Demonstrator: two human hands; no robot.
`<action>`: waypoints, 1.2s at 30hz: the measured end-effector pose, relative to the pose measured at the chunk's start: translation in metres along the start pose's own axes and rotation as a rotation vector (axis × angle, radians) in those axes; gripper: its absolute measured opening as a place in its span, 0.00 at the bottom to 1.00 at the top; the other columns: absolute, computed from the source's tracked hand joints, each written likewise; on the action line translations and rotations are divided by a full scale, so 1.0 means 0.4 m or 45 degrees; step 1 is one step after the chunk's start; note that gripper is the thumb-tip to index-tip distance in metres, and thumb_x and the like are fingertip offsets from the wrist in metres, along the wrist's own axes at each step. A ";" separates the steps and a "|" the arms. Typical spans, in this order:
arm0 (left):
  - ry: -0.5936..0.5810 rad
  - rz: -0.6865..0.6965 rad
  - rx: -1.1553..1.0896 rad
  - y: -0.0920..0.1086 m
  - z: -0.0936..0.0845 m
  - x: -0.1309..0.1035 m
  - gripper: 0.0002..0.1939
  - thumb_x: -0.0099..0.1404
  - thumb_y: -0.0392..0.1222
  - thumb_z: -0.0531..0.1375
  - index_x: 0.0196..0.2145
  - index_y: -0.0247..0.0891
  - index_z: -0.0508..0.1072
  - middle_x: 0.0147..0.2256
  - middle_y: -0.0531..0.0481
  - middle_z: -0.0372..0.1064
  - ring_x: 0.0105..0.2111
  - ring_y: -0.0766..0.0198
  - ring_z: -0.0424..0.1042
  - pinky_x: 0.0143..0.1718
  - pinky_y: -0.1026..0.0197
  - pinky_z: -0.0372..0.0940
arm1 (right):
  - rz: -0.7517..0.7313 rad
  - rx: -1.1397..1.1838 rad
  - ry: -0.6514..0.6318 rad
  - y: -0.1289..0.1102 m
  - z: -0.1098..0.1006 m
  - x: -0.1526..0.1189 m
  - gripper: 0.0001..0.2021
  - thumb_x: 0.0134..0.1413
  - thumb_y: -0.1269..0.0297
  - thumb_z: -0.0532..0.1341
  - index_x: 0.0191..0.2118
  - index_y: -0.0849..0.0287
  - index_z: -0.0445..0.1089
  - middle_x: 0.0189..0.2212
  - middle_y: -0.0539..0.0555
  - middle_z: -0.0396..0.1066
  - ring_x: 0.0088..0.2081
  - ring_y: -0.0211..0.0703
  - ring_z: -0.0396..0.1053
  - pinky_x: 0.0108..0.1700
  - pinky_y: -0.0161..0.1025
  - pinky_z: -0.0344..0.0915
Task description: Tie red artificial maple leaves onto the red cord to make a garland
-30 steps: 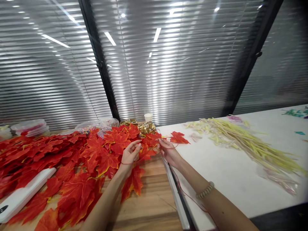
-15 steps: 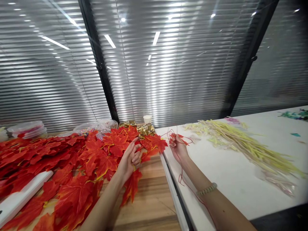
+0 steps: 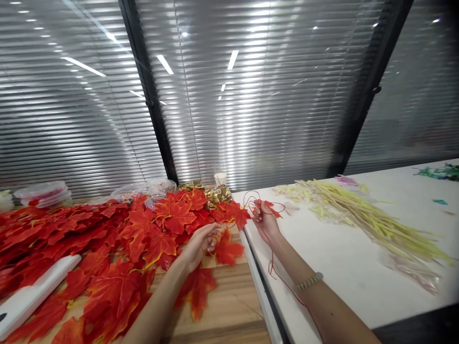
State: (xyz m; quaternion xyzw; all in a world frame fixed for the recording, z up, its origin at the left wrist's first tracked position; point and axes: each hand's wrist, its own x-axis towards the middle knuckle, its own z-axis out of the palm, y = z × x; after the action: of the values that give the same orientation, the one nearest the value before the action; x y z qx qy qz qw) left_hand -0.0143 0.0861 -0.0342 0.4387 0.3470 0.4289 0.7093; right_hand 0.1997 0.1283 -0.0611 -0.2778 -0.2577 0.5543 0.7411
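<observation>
My left hand, fingers curled in, is above the wooden table at the right edge of a pile of red artificial maple leaves. One maple leaf hangs beside its fingertips and another maple leaf hangs below the palm. Both seem held by their stems, though the grip itself is hidden. Over the white table, my right hand pinches a thin red cord. The cord loops around the fingers and trails down along the forearm. A red leaf shows behind that hand.
A white plastic bar lies among the leaves. Clear containers, a paper cup and gold wrappers stand at the back. Yellow strips are spread on the white table. A gap separates the two tables.
My left hand has moved down and slightly right, away from the pile. The leaves by it have swung, one now hanging right of its fingers. My right hand has barely moved.
</observation>
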 end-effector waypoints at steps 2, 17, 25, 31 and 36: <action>0.004 -0.040 0.095 -0.008 -0.001 -0.001 0.14 0.55 0.46 0.61 0.35 0.32 0.71 0.28 0.49 0.67 0.20 0.74 0.61 0.17 0.72 0.51 | 0.003 -0.006 -0.032 0.000 0.006 -0.005 0.16 0.40 0.53 0.65 0.30 0.58 0.63 0.16 0.42 0.51 0.15 0.28 0.45 0.16 0.31 0.45; -0.398 -0.223 -0.073 0.003 0.031 -0.031 0.28 0.63 0.50 0.52 0.57 0.36 0.53 0.45 0.35 0.67 0.41 0.55 0.71 0.49 0.52 0.58 | 0.186 -0.132 -0.287 0.015 0.067 -0.069 0.17 0.40 0.54 0.65 0.36 0.59 0.70 0.21 0.47 0.61 0.21 0.32 0.56 0.23 0.32 0.54; -0.304 -0.009 -0.143 0.018 0.031 -0.024 0.22 0.62 0.52 0.53 0.48 0.35 0.67 0.52 0.39 0.61 0.48 0.55 0.64 0.47 0.55 0.61 | 0.203 -0.426 -0.536 0.022 0.072 -0.088 0.14 0.41 0.53 0.64 0.27 0.61 0.71 0.21 0.49 0.64 0.22 0.33 0.58 0.24 0.32 0.54; -0.155 0.044 0.032 0.023 0.021 -0.022 0.18 0.56 0.45 0.61 0.43 0.35 0.71 0.48 0.40 0.65 0.46 0.55 0.66 0.40 0.57 0.66 | 0.167 -0.572 -0.609 0.031 0.073 -0.095 0.14 0.42 0.55 0.65 0.31 0.61 0.72 0.19 0.47 0.63 0.20 0.31 0.56 0.23 0.32 0.51; -0.078 0.057 0.111 0.017 0.015 -0.016 0.18 0.56 0.45 0.61 0.43 0.34 0.71 0.42 0.40 0.69 0.40 0.58 0.69 0.38 0.60 0.66 | 0.122 -0.456 -0.515 0.035 0.069 -0.087 0.13 0.41 0.57 0.65 0.34 0.60 0.73 0.23 0.48 0.65 0.20 0.30 0.57 0.24 0.32 0.53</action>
State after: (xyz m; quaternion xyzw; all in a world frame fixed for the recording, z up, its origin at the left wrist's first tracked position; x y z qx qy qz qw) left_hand -0.0137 0.0798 -0.0248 0.4898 0.3334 0.4155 0.6901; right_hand 0.1624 0.1016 -0.0538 -0.2998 -0.4809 0.5787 0.5865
